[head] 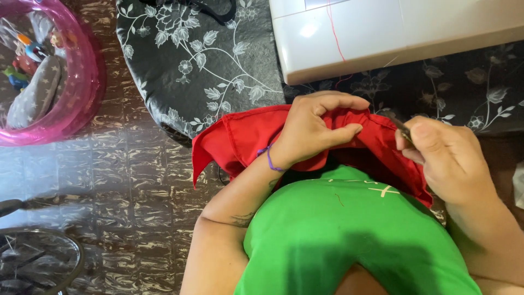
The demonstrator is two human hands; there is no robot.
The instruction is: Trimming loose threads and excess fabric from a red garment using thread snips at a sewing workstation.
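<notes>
A red piece of fabric [240,136] lies bunched over my lap, against the edge of a table with a black floral cover [196,60]. My left hand [316,128] pinches a fold of the red fabric near its top edge; a purple band sits on that wrist. My right hand [447,158] is closed on a small thin dark tool [401,128], whose tip touches the fabric just right of my left fingers. What kind of tool it is cannot be told. My green shirt [338,235] fills the lower middle.
A white sewing machine [393,33] with red thread stands on the table at the top right. A pink transparent inflatable ring [82,82] with toys and a grey starred cushion sits on the tiled floor at left. A wheel [33,262] shows at bottom left.
</notes>
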